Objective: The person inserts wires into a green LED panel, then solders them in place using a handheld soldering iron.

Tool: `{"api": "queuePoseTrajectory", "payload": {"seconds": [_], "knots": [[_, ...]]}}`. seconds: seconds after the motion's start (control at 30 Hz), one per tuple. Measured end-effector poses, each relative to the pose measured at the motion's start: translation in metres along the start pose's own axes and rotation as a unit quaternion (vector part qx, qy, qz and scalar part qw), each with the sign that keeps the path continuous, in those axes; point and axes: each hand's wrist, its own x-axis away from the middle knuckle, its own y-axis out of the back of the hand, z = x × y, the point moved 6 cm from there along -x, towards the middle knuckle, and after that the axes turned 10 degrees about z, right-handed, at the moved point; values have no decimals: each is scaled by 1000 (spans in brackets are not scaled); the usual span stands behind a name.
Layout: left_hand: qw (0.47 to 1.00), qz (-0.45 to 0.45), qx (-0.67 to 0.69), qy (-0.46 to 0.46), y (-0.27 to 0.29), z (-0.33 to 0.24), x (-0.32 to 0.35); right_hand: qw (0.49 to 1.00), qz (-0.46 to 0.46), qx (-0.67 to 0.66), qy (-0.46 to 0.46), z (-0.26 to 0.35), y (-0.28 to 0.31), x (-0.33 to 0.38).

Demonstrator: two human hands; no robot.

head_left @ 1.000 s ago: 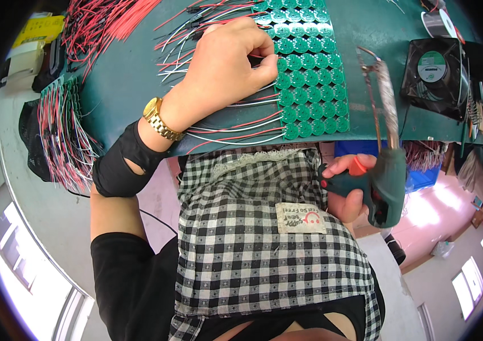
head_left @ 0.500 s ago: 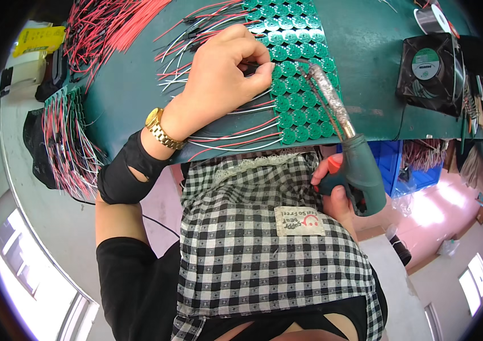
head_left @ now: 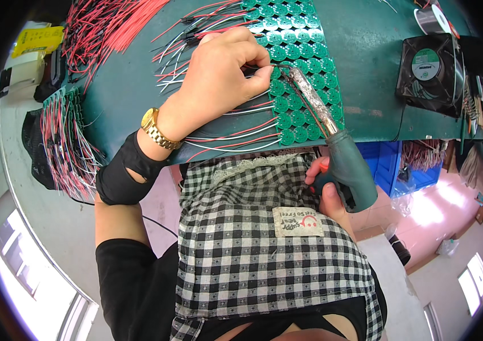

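Note:
A panel of small round green circuit boards (head_left: pixel 289 37) lies on the bench, with red, black and white wires (head_left: pixel 235 134) running off its left edge. Over that edge is my left hand (head_left: pixel 218 77), thumb and forefinger pinched on a thin wire, mostly hidden by the fingers. My right hand (head_left: pixel 330 196) grips the handle of a dark green soldering gun (head_left: pixel 355 173) below the bench edge. The gun's long metal barrel slants up across the panel. Its tip is at the board beside my left fingertips; whether it touches the wire is too small to tell.
Loose red and black wires (head_left: pixel 110 28) are heaped at the far left. More wired boards (head_left: pixel 68 142) hang over the left bench edge. To the right are a black fan (head_left: pixel 430 74), a solder spool (head_left: pixel 432 20) and, lower, a blue crate (head_left: pixel 386 165).
The soldering gun has moved left and slightly up, bringing its tip close to my left fingertips. My left hand stays nearly in place, still pinching.

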Motion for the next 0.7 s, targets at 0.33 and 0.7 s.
{"api": "queuePoseTrajectory", "payload": {"seconds": [0.33, 0.7], "knots": [[998, -3, -30, -46, 1, -3, 0, 999, 8, 39, 12, 4, 1, 1], [998, -9, -20, -58, 5, -1, -5, 999, -25, 4, 24, 20, 1, -6]]}}
